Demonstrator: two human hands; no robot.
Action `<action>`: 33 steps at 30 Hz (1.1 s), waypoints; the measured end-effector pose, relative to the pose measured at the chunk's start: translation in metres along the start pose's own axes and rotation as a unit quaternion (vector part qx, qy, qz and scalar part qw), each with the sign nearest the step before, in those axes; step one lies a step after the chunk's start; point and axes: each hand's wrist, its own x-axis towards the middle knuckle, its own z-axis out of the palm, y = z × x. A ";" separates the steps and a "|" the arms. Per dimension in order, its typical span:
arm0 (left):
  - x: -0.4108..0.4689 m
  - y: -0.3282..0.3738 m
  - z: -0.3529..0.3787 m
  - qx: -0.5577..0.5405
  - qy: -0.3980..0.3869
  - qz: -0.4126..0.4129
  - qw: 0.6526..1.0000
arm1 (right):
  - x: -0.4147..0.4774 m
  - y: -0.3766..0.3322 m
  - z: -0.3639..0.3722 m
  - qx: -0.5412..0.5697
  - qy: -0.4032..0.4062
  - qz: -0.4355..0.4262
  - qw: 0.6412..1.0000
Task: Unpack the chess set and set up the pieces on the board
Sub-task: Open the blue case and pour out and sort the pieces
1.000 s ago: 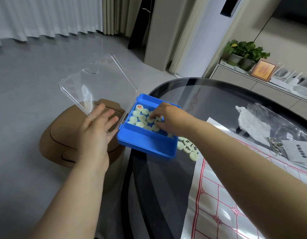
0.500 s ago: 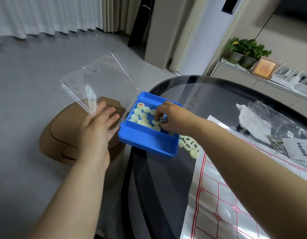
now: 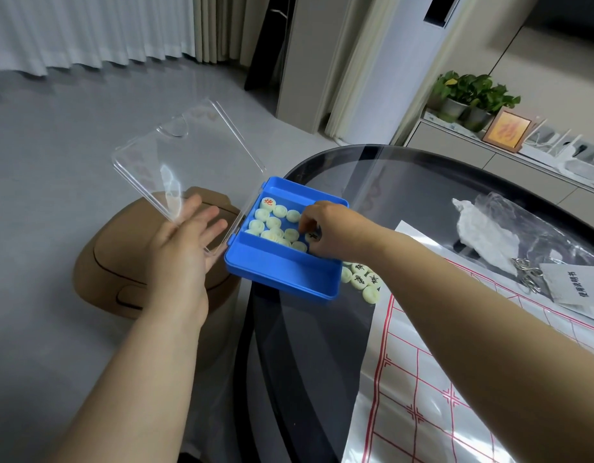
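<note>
A shallow blue plastic box [image 3: 282, 279] is parked on the rim of a dark, glossy glass table [image 3: 406, 182], with its hinged clear lid [image 3: 175, 162] swung open toward 10 o'clock. The lid is propped from underneath by the left hand [image 3: 185, 242] – fingers straight and spread, seen through the plastic.

The box is split by a ridge into two long compartments. Smooth, cream-coloured round pieces [image 3: 274, 223] are heaped in the far one, most lying blank side up, and one at the 11 o'clock corner is stamped with a red character. The right hand [image 3: 329, 228] is dipped into that compartment at its 3 o'clock end, fingers curled and pinched round a marked disc [image 3: 313, 236].

A few more loose pieces [image 3: 362, 279] – black characters on some – are bunched on the table just at the box's 4 o'clock corner. The board [image 3: 422, 379], a shiny sheet printed with a red grid, is spread out at 5 o'clock. A crinkly clear bag [image 3: 509, 222] is lying over at 3 o'clock.
</note>
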 end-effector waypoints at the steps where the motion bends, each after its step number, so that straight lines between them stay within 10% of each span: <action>1: 0.000 0.000 0.000 0.002 0.001 0.002 1.000 | 0.000 0.000 0.000 -0.002 -0.001 0.001 1.000; 10: 0.004 -0.003 -0.004 0.019 -0.006 0.007 1.000 | -0.027 0.038 -0.031 0.139 0.139 0.043 0.980; 19: 0.003 -0.004 -0.001 0.013 -0.006 0.003 1.000 | -0.042 0.066 -0.010 0.093 0.050 0.109 0.988; 23: 0.000 -0.004 0.001 0.017 -0.003 0.007 1.000 | -0.042 0.052 -0.021 0.115 0.134 0.059 0.983; 33: -0.002 -0.002 0.001 0.023 -0.009 0.007 1.000 | 0.002 0.007 0.008 -0.089 0.034 -0.025 0.995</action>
